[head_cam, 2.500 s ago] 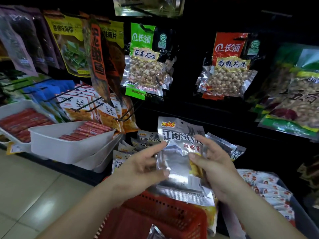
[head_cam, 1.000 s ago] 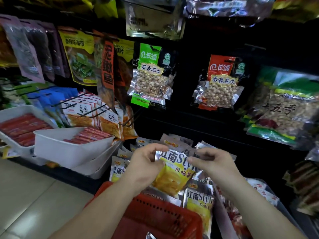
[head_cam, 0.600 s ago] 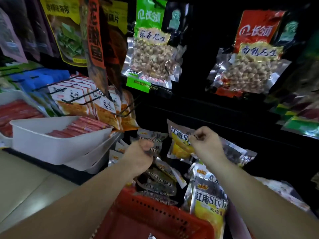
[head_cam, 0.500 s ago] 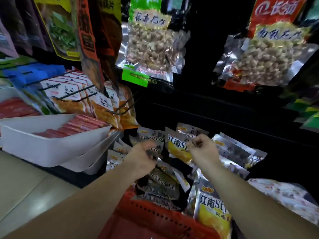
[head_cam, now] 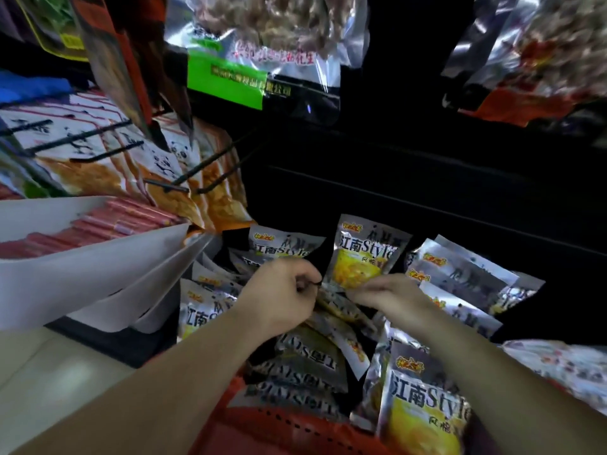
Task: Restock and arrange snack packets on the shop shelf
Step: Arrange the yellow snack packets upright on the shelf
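A: Nearest first?
B: Red basket (head_cam: pixel 295 428) at the bottom edge, with silver-and-yellow snack packets piled over its far rim. One basket packet (head_cam: pixel 423 418) stands at its right, label facing the camera.
A: Hands?
B: Both just past the basket, over the heap. Right hand (head_cam: pixel 391 297) pinches the lower edge of the upright packet (head_cam: pixel 364 254), thumb against fingertips. Left hand (head_cam: pixel 282 297) has its fingers curled tight at that packet's lower-left corner, with something thin and dark at the tips. Can't tell what it holds.
A: Where's that packet?
B: Held upright, front out, between the shelf packets (head_cam: pixel 460 280) fanned to either side on the low shelf.
A: Left side?
B: White tray (head_cam: pixel 82 267) tilted outward beside the heap, red sausages (head_cam: pixel 98 228) in it. Behind it, panda packets (head_cam: pixel 98 152) on black hooks.
A: Farthest?
B: Green-label peanut bag (head_cam: pixel 262 60) hanging above, red-trimmed bag (head_cam: pixel 532 60) upper right. Both blurred.
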`<state>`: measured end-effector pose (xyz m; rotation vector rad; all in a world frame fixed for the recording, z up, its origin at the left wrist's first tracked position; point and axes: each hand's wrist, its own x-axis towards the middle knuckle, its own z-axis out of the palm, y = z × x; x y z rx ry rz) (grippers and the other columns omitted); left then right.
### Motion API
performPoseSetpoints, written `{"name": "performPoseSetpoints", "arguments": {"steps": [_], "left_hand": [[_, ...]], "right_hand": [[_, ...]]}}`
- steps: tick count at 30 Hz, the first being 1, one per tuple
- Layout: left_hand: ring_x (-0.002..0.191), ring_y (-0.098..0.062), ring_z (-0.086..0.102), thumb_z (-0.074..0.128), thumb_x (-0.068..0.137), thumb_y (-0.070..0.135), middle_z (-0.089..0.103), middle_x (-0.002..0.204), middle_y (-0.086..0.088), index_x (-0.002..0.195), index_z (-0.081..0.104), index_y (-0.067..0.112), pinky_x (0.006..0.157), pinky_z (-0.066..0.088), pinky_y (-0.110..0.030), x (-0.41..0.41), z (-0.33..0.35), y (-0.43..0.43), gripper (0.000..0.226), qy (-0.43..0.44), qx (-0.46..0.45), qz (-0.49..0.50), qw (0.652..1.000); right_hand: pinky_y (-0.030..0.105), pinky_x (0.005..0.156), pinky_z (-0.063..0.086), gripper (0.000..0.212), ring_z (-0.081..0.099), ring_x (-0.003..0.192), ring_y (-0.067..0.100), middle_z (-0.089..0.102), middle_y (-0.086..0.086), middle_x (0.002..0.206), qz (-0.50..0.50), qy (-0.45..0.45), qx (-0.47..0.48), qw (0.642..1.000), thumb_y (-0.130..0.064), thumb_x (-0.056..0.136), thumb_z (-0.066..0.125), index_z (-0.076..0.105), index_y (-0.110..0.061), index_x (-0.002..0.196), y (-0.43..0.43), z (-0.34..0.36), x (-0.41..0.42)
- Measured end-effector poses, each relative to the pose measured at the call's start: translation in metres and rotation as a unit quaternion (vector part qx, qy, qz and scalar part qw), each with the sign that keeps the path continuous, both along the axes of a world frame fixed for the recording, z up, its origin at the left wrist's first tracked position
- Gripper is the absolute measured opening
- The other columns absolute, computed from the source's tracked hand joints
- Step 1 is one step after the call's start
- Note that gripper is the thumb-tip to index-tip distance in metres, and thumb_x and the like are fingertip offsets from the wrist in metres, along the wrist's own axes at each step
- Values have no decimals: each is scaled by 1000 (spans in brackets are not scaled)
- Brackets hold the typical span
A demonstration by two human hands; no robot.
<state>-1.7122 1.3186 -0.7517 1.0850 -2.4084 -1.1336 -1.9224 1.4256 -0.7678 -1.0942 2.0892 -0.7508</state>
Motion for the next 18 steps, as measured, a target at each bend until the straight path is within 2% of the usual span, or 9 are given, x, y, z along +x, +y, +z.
{"name": "performPoseSetpoints", "arguments": {"steps": [2,4,5,7,9,10,12,14,18], "left_hand": [[90,-10,66,59,104,18,66,114,10,124,70,25,82,55,-21,-5,6,0,24,46,12,22,999],[85,-15,70,58,104,17,67,105,10,118,71,26,76,59,-28,-13,11,-1,21,94,43,60,993],[84,-16,70,59,104,17,66,99,11,114,71,27,73,59,-28,-17,13,-2,19,112,50,78,989],[84,-20,71,60,103,17,66,97,10,110,71,27,73,59,-33,-24,14,-2,17,137,54,89,985],[81,-24,72,60,103,15,67,98,9,106,70,28,75,60,-43,-29,11,-1,17,150,68,92,982],[80,-26,71,61,103,14,68,97,8,104,69,29,76,60,-46,-30,8,-1,18,152,75,91,981],[80,-27,72,61,102,13,68,97,6,103,69,30,77,60,-49,-31,3,-1,19,152,84,91,981],[81,-25,73,61,102,13,68,98,8,106,71,28,79,61,-47,-31,0,-5,18,153,90,99,979],[85,-22,72,59,103,14,66,102,11,108,70,27,80,60,-38,-28,0,-8,18,149,85,99,980]], "right_hand": [[44,74,53,19,66,75,25,69,-3,79,-55,52,-78,994,-43,99,65,74,-29,87,0,1,-1],[46,73,57,12,68,80,31,71,1,100,-101,97,-119,983,-31,101,62,71,-28,108,-6,-4,-4],[44,76,56,21,67,89,30,65,2,118,-108,126,-115,979,-29,101,61,68,-25,120,-12,-7,-9],[41,94,52,38,56,121,29,48,0,142,-93,175,-74,977,-33,99,62,60,-26,137,-28,-9,-20],[44,115,40,53,27,151,30,31,3,161,-60,221,-23,973,-38,99,61,49,-33,150,-42,-2,-29],[45,121,31,58,13,156,27,21,3,167,-37,245,2,969,-39,99,60,42,-36,155,-48,1,-34],[43,120,29,65,4,156,23,14,2,168,2,290,29,957,-42,99,59,32,-40,159,-55,5,-45],[41,116,35,69,14,150,24,26,1,158,16,319,26,947,-43,97,60,31,-38,160,-60,4,-54],[41,115,36,70,28,142,27,40,3,148,0,318,26,948,-44,97,63,34,-28,159,-71,-3,-63]]}}
